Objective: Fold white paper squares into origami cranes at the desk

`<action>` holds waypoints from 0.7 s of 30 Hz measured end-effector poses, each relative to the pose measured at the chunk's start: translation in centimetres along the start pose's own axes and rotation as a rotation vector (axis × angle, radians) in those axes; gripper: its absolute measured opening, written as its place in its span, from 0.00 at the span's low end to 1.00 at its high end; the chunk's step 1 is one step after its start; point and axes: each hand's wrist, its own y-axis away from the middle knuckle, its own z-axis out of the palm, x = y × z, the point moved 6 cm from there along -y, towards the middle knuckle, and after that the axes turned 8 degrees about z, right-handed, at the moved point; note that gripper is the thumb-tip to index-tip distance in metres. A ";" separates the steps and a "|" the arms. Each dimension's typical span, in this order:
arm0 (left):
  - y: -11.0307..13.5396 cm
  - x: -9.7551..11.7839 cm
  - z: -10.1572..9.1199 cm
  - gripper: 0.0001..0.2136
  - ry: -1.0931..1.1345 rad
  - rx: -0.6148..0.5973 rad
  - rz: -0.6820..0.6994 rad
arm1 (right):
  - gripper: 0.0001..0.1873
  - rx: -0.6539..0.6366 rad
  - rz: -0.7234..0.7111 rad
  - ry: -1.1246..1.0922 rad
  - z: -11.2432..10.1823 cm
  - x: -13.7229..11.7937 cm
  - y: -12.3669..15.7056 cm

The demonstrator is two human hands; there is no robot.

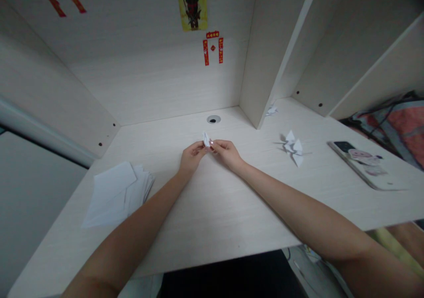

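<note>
A small folded piece of white paper (pixel 206 139) is pinched between both hands above the middle of the pale wooden desk (pixel 212 209). My left hand (pixel 191 156) grips its left side with curled fingers. My right hand (pixel 225 152) grips its right side, fingertips meeting the left hand's. Both forearms reach in from the near edge of the desk.
A stack of white paper sheets (pixel 115 194) lies at the left. Two folded white paper figures (pixel 293 148) sit at the right, another small one (pixel 270 110) by the shelf divider. A phone (pixel 362 163) lies at the far right. A cable hole (pixel 213 119) is at the back.
</note>
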 end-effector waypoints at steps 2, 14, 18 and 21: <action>0.0 -0.1 0.0 0.14 0.004 -0.004 -0.008 | 0.22 0.002 0.004 0.027 0.1 0.0 0.1; 0.2 -0.4 -0.3 0.16 0.024 0.061 -0.017 | 0.13 0.218 -0.158 0.364 -0.7 -1.7 1.1; 0.1 -0.5 -0.2 0.17 0.027 0.045 0.000 | 0.11 0.252 -0.230 0.455 -0.7 -2.4 1.6; 0.1 -0.5 -0.2 0.18 0.043 0.044 -0.002 | 0.09 0.270 -0.274 0.501 -0.7 -3.0 1.9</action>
